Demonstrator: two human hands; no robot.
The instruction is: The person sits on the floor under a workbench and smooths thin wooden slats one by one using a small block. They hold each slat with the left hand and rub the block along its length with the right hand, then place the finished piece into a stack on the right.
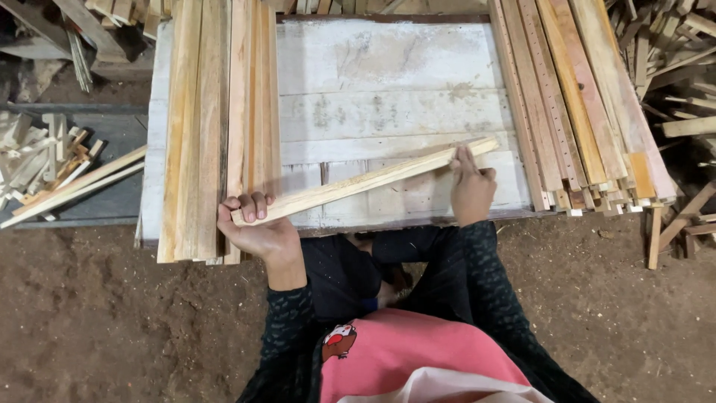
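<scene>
A pale wooden slat (363, 181) lies slantwise over the white plank counter (388, 67), its near end lower left and its far end up toward the right. The left hand (257, 227) is clamped around the near end, fingers curled over the top. The right hand (471, 190) rests on the slat close to the far end, fingers pressed flat along it rather than wrapped, so that end seems less secure. If the left hand pulls or twists, the far end could slide out from under the fingers and swing into the stack of reddish strips (578, 104) just beside it on the right. The rough sawn edges could also leave splinters in bare fingers. The left stack of light boards (216, 112) overhangs the counter's front edge beside the left hand; a knock might tip pieces onto the dirt floor (97, 313).
</scene>
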